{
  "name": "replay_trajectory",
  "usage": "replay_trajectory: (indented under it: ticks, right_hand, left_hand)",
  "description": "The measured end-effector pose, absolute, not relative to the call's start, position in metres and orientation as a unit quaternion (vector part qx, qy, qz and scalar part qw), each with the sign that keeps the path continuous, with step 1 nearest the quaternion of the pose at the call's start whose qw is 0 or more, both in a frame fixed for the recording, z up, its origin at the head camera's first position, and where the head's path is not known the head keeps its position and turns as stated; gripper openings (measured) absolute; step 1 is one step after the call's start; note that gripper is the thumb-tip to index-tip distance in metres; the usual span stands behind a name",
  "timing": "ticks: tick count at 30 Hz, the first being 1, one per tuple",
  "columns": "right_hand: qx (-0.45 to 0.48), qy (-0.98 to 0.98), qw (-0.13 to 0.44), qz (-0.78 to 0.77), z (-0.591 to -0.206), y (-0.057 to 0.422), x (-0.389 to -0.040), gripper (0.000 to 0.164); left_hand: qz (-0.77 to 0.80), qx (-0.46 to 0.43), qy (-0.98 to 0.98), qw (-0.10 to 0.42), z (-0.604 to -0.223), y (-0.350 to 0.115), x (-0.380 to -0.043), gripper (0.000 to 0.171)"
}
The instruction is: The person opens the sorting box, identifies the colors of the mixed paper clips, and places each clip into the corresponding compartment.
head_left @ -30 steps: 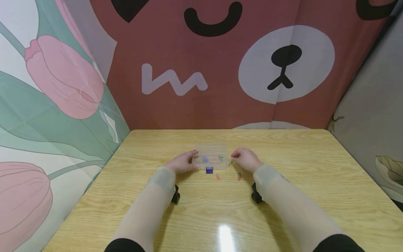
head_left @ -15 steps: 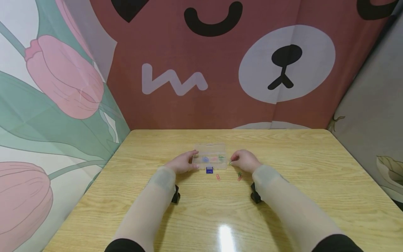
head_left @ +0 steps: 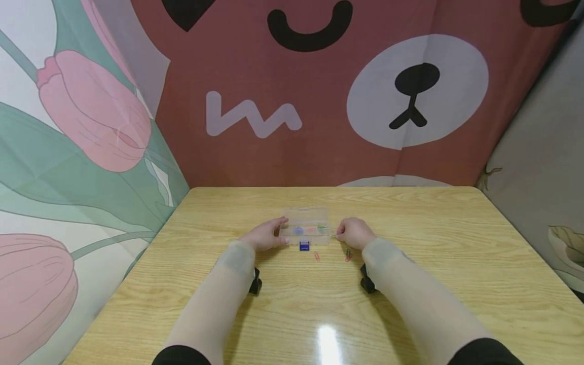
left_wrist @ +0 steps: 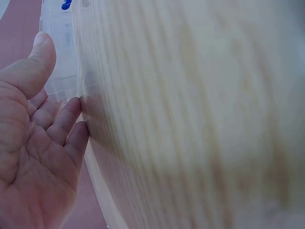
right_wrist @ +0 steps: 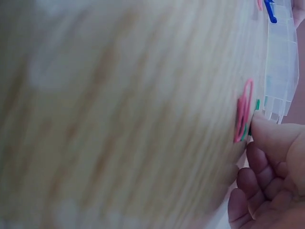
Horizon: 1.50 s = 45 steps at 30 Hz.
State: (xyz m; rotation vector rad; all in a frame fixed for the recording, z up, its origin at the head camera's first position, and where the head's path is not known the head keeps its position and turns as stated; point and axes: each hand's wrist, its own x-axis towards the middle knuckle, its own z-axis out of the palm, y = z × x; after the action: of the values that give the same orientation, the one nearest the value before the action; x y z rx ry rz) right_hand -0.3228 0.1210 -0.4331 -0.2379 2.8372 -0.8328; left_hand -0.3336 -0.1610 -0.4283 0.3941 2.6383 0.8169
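A clear plastic compartment box (head_left: 304,215) lies on the table with its lid raised behind it. A blue latch (head_left: 304,246) marks its front edge. Blue, pink and green pieces, too small to make out, sit in its compartments. My left hand (head_left: 266,234) holds the box's left end, thumb at the front corner and fingers at the back. Just off the right end, my right hand (head_left: 357,233) pinches a green paper clip (right_wrist: 258,104) between thumb and forefinger; the fingers hide part of it.
On the table in front of the box lies a pink paper clip (head_left: 317,256). Nearer my right wrist lies a pink paper clip (right_wrist: 245,112) with a green one against it. A patterned cloth (head_left: 255,162) hangs behind the table's back edge.
My right wrist has shifted slightly left and the hand has turned a little; the green paper clip now lies flatter in its fingertips. The left hand and the box have stayed in place.
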Motion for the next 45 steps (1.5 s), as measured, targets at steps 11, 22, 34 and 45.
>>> replay_trajectory:
  ticks: [11, 22, 34, 45]
  right_hand:
    - [-0.081, 0.96, 0.099, -0.249, -0.43, 0.128, -0.319, 0.014]
    - [-0.065, 0.949, 0.049, -0.304, -0.431, 0.142, -0.318, 0.016]
    - [-0.049, 0.943, 0.031, -0.329, -0.43, 0.145, -0.321, 0.01]
    - [-0.045, 0.943, 0.028, -0.329, -0.427, 0.146, -0.322, 0.012]
  left_hand:
    - [0.297, 0.146, 0.928, 0.174, -0.428, -0.161, -0.333, 0.071]
    - [0.293, 0.149, 0.929, 0.171, -0.428, -0.161, -0.333, 0.07]
    - [0.294, 0.147, 0.929, 0.17, -0.428, -0.161, -0.333, 0.07]
    - [0.285, 0.15, 0.932, 0.169, -0.429, -0.161, -0.334, 0.07]
